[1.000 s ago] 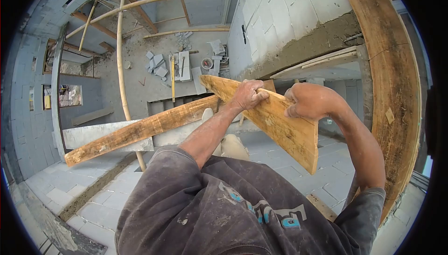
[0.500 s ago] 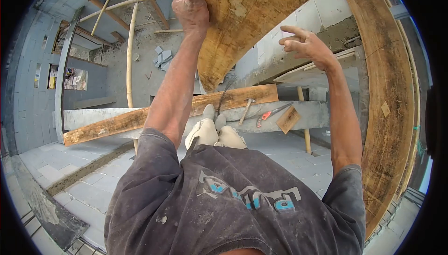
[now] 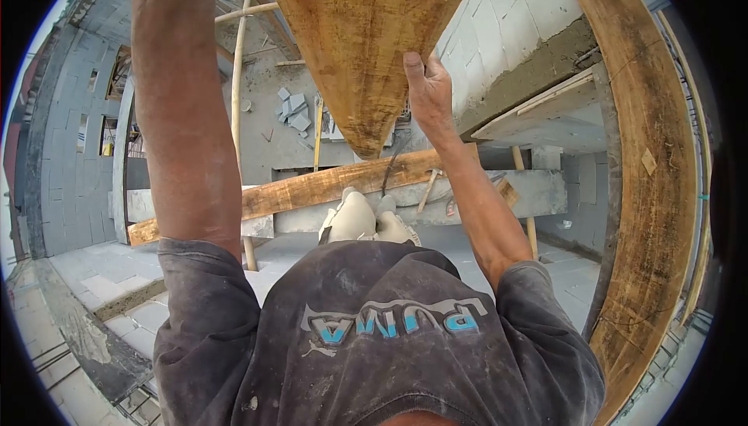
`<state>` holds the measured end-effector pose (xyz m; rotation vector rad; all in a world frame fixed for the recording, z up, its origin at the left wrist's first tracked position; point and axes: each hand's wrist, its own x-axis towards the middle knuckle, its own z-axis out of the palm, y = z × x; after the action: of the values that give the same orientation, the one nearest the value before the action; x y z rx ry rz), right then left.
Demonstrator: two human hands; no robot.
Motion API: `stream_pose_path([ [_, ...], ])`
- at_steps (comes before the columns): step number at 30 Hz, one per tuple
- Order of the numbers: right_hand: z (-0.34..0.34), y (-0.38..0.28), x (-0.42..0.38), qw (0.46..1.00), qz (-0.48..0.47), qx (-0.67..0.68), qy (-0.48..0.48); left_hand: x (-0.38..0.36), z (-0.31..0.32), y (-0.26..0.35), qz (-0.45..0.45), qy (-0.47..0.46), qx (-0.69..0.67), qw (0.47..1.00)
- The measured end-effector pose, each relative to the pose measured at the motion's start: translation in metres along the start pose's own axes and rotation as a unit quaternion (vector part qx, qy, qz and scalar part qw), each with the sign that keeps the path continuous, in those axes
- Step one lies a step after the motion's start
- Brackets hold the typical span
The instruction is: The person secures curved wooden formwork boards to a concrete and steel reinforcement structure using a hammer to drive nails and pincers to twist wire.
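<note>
A wide wooden board [image 3: 366, 36] stands upright before me, its lower end just behind the plank at my feet. My right hand [image 3: 431, 95] is closed on the board's right edge, thumb on the near face and fingers out of sight behind. At the top left my left forearm [image 3: 183, 99] runs out of the frame, so the left hand does not show. A hammer [image 3: 429, 191] lies on the concrete beam [image 3: 545, 188] near my feet. Beside it, a red-handled tool [image 3: 450, 209] is mostly hidden by my right forearm.
A long plank [image 3: 304, 190] lies across the beam by my feet. To the right runs a tall wooden formwork board [image 3: 647, 231]. Bamboo poles [image 3: 238, 75] stand at the left. Broken grey blocks [image 3: 294, 109] and a yellow level-like bar [image 3: 318, 134] are on the floor below.
My right hand has come down and left onto the board's edge. My left hand has risen out of frame. The board has turned more upright and shifted.
</note>
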<state>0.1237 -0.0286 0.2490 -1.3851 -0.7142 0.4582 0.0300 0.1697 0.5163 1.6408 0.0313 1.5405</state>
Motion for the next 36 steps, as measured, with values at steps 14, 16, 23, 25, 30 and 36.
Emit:
stream_pose_path([
  [14,-0.039,-0.257,0.01,0.944,-0.303,-0.024,0.127,-0.373,-0.069,-0.186,-0.346,-0.244,0.121,0.898],
  [16,-0.038,-0.275,-0.006,0.947,-0.29,-0.056,0.128,-0.381,-0.076,-0.218,-0.331,-0.21,0.086,0.916],
  [23,0.008,-0.36,-0.05,0.879,-0.417,-0.102,0.207,-0.284,-0.054,-0.166,-0.298,-0.149,-0.078,0.94],
  [25,0.018,-0.391,-0.072,0.873,-0.414,-0.117,0.228,-0.258,-0.062,-0.164,-0.276,-0.153,-0.091,0.944],
  [30,0.016,-0.423,-0.093,0.862,-0.375,-0.12,0.321,-0.176,-0.086,-0.068,-0.239,-0.118,-0.027,0.963],
  [36,-0.003,-0.404,-0.145,0.844,-0.398,-0.053,0.356,-0.105,-0.142,-0.071,-0.077,-0.067,0.111,0.989],
])
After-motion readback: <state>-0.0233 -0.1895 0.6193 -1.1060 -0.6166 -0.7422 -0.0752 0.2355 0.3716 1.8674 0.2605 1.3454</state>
